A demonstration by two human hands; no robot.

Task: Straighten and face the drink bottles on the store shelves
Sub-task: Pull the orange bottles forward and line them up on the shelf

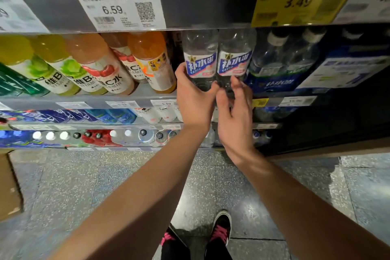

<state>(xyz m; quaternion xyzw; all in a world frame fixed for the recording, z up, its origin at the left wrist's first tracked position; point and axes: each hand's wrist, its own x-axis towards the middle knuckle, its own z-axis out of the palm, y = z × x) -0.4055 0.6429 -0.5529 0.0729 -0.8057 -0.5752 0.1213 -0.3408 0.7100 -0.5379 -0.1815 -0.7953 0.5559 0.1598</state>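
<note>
A: Head view status?
B: Left hand [193,99] grips the base of the left clear bottle [200,57], at the front edge of the shelf [118,101]. Label faces out.
A: Right?
B: Right hand [236,116], fingers loosely spread, touches the right clear bottle [234,59], which stands touching the first. Blue multipack [280,69] just right.

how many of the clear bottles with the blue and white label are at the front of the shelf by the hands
2. One clear bottle sits on the left, gripped by the left hand; the other clear bottle stands right beside it, with the right hand at its base. More may be hidden behind.
</note>
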